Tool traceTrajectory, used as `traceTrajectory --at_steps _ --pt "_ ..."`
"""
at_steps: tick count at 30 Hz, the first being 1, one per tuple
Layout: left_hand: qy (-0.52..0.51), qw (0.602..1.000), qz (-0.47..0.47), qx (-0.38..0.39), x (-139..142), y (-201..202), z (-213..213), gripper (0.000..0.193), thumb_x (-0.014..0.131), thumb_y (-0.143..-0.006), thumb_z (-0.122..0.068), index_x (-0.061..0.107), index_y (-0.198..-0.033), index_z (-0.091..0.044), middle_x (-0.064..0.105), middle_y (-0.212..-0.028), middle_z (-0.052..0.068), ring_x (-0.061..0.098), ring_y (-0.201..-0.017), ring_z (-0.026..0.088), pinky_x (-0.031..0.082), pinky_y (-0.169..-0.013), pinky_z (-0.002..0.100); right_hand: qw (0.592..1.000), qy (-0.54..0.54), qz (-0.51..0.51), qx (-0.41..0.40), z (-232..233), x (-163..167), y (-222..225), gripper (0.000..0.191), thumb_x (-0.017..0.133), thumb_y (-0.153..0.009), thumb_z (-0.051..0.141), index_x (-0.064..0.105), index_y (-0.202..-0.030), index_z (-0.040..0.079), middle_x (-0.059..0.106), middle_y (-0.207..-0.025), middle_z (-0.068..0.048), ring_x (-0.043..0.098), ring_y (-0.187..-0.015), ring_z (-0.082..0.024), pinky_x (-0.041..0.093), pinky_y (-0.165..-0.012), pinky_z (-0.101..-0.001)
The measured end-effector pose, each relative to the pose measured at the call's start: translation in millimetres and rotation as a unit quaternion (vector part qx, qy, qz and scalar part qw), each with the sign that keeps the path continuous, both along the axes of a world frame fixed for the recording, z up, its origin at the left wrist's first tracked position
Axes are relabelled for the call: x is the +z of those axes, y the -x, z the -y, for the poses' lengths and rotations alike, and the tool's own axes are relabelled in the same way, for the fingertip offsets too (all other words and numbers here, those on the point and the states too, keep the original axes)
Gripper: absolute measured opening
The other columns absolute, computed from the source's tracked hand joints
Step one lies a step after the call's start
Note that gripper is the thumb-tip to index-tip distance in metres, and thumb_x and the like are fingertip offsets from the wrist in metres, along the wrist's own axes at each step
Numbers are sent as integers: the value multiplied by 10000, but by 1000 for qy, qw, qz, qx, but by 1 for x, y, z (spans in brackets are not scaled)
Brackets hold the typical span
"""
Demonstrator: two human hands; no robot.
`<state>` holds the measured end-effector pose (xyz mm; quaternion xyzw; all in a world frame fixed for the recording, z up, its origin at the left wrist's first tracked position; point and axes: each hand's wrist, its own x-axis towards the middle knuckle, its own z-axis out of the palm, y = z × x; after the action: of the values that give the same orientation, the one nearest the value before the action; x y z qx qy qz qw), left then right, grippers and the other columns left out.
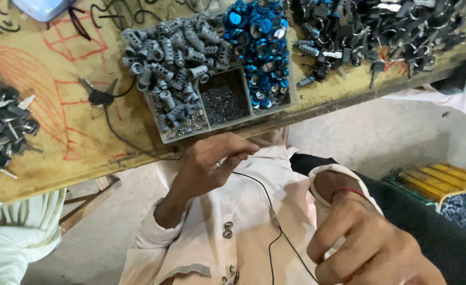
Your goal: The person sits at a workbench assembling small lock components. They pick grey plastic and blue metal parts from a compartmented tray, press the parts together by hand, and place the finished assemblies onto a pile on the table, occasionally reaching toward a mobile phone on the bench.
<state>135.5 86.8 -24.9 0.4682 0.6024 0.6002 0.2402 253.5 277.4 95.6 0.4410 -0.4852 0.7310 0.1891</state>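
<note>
Left hand (pixel 212 163), fingers curled together on a thin black wire (pixel 259 190) at centre frame below the counter (pixel 59 121) tray (pixel 227 100); right hand (pixel 359 237), lower right, fingers loosely curled, empty, clear of it.

Glossy blue metal caps (pixel 259 47); matt grey metal cylinders (pixel 175 53); scuffed wooden bench (pixel 48 105).

The wooden bench edge (pixel 317 108) is crowded by a compartmented plastic tray (pixel 227 124) and piled black keys (pixel 370 26); open room is left below, crossed by a thin black cable (pixel 270 200).
</note>
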Motion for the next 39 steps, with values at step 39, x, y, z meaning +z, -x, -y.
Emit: traceTrajectory --at_steps 39 --pt "293 847 -429 115 9 35 37 245 672 -837 -103 652 -1079 -62 616 -869 7 666 -837 157 515 -614 302 637 -613 283 -372 -4 -105 54 93 741 -949 151 712 -1027 110 611 -915 -85 649 -772 -297 497 -639 -426"
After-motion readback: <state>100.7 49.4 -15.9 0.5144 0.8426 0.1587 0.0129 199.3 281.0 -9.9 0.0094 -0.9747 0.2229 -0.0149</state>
